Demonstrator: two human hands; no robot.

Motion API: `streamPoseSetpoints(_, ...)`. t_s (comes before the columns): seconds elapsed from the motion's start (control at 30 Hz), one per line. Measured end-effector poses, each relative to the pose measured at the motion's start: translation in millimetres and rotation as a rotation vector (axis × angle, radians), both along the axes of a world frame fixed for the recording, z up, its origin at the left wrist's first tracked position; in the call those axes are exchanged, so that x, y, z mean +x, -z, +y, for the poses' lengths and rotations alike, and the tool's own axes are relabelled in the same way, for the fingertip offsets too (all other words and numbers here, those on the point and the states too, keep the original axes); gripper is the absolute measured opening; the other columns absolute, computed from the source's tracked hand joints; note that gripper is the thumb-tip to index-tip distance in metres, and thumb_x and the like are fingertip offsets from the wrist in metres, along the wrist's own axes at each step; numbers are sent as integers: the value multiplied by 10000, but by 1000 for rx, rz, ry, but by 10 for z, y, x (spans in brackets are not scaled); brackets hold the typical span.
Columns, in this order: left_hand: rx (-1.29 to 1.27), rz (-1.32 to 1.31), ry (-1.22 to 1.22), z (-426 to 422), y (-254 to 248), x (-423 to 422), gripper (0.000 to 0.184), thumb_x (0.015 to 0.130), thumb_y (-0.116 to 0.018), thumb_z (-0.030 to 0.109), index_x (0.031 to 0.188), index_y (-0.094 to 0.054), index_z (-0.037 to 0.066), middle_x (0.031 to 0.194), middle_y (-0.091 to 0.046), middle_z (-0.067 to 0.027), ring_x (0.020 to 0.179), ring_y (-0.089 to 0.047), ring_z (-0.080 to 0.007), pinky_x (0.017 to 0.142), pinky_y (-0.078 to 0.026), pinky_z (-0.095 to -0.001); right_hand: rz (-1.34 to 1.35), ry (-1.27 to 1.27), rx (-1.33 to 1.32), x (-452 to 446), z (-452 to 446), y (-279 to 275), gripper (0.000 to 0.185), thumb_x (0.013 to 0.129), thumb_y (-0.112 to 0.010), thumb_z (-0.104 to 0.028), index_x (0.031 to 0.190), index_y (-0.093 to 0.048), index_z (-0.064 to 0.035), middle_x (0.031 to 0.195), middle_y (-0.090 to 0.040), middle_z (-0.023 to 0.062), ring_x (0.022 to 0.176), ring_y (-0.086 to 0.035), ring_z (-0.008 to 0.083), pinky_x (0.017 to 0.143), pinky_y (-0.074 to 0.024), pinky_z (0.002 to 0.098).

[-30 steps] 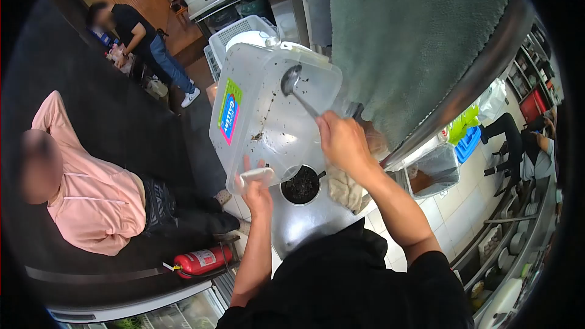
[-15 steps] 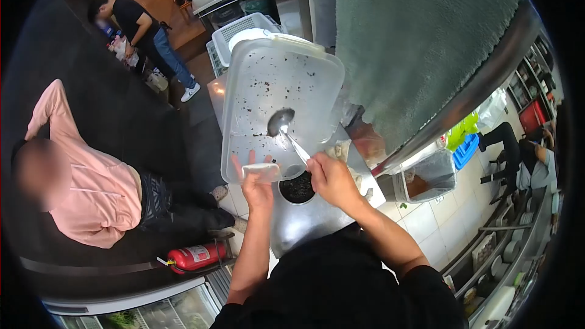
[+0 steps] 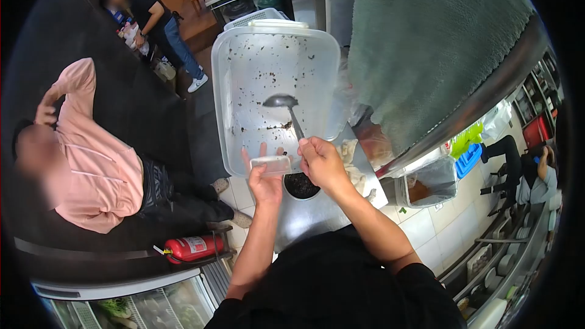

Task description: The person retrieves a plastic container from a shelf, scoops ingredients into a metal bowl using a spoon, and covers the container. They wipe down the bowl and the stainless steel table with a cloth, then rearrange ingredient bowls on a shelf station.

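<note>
My left hand [image 3: 265,184] is closed around the near handle of a large translucent plastic tub [image 3: 220,106], fingers beneath it. The tub is tilted, with dark wet scraps scattered over its inside and a small clump near its lower edge. In my right hand [image 3: 323,163] is the handle of a metal ladle [image 3: 281,101], its bowl inside the tub. Just below the tub's near edge, partly covered by it and my right hand, stands a round container of dark bits [image 3: 301,187] on a steel table [image 3: 304,219].
A crumpled cloth [image 3: 353,167] lies at the table's right. Beyond it stands a lined bin [image 3: 426,186]. A green cloth-like sheet [image 3: 432,42] hangs at upper right. A person in pink [image 3: 97,158] stands left, near a fire extinguisher [image 3: 194,248]; another [image 3: 159,24] bends farther back.
The ladle's bowl has turned and moved up within the tub. The tub's tilt has shifted, its far edge moving left. The person in pink has moved a raised arm.
</note>
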State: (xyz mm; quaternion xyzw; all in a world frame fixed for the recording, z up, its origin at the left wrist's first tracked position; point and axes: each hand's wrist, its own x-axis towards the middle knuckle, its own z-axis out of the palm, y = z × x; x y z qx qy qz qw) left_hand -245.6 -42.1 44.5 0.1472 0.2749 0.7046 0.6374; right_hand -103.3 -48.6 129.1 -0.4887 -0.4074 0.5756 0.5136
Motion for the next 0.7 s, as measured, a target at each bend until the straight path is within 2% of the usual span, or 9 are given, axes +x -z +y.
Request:
streamPoseSetpoints(0.03,-1,-3,-9,-13,-15,-7,958,680,-557,123,1452,-29,330,1446,-236,-153,1173,-442,-454,912,-406,-654,-42,-27,-33,-2,-6,62,298,956,-471,-263,772,-532,-37,499,-447,3,365,-352,79,345,-260,237)
streamPoseSetpoints(0.1,15,44,-12,-25,-54,-9,969,674,-580,142,1463,-40,305,1431,-277,-166,1184,-439,-459,992,-362,-575,-87,-58,-64,-38,2,147,294,953,-472,-255,775,-533,-30,503,-447,3,368,-357,81,346,-263,238)
streamPoseSetpoints(0.17,42,56,-16,-35,-44,-6,952,684,-563,137,1464,-44,304,1433,-276,-164,1186,-439,-454,989,-370,-564,-78,-19,-143,-103,4,222,293,934,-472,-209,768,-549,20,549,-495,38,454,-457,111,413,-348,275)
streamPoseSetpoints(0.23,70,69,-12,-42,-8,12,935,693,-546,131,1464,-47,303,1436,-276,-161,1188,-440,-449,987,-378,-554,-70,36,-129,-196,69,364,286,931,-470,-202,781,-557,24,560,-506,46,464,-470,117,425,-360,278)
streamPoseSetpoints(0.3,133,123,-26,-47,56,37,909,704,-472,91,1464,-6,271,1477,-224,-144,1216,-413,-429,974,-401,-550,-59,96,-113,-268,145,522,280,928,-467,-196,793,-565,28,570,-516,54,474,-482,123,437,-372,281)
streamPoseSetpoints(0.37,139,123,-34,-70,62,98,908,702,-468,85,1465,-5,252,1480,-223,-148,1219,-412,-427,985,-398,-529,-117,103,-163,-332,207,590,268,920,-454,-179,789,-561,29,579,-533,72,483,-499,132,451,-384,280)
streamPoseSetpoints(0.5,141,147,-75,-69,13,151,906,701,-462,71,1466,3,215,1482,-221,-156,1223,-413,-418,992,-400,-508,-114,41,-255,-372,182,627,264,919,-439,-191,824,-567,19,582,-541,86,405,-464,147,348,-342,300)
streamPoseSetpoints(0.53,139,146,-76,-76,2,146,906,701,-462,71,1466,3,215,1482,-221,-156,1223,-413,-418,992,-400,-508,-98,74,-214,-409,189,746,276,933,-436,-222,838,-553,9,552,-501,61,354,-408,140,308,-301,303)
streamPoseSetpoints(0.7,153,160,-55,-38,57,116,826,703,-473,63,1437,-114,185,1478,-231,-148,1234,-405,-399,965,-426,-505,76,-6,-353,-250,1,604,288,954,-436,-268,816,-506,-24,520,-419,18,335,-325,110,294,-247,271)
